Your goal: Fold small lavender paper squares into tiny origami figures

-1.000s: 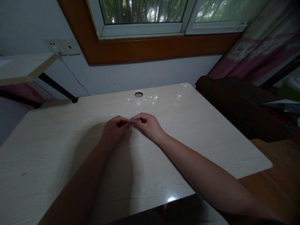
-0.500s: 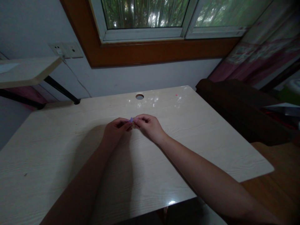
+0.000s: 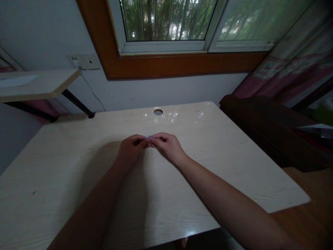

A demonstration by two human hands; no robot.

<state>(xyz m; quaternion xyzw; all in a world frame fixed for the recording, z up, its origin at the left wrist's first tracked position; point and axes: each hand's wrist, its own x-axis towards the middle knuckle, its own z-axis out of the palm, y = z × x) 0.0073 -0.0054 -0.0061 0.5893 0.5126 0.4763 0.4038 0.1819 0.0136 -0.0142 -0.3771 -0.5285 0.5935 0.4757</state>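
A tiny purple-blue piece (image 3: 149, 137) shows between the fingertips of both hands, above the middle of the light wood-grain table (image 3: 213, 166). Its kind cannot be made out, since the fingers cover most of it. My left hand (image 3: 130, 148) pinches it from the left, thumb and fingers pressed together. From the right, my right hand (image 3: 170, 144) closes on the same piece in a pinch. The fingertips of the two hands meet or nearly meet around it.
A round cable hole (image 3: 158, 112) lies near the table's back edge, with a small pink speck (image 3: 198, 111) to its right. At the left, a raised shelf (image 3: 41, 83) stands on black legs. Dark brown furniture (image 3: 255, 125) adjoins the right side. A window (image 3: 166, 21) is behind.
The whole view has shifted slightly, so the table and hands sit a little lower in it. The fingertips are closer together, and less of the purple-blue piece shows.
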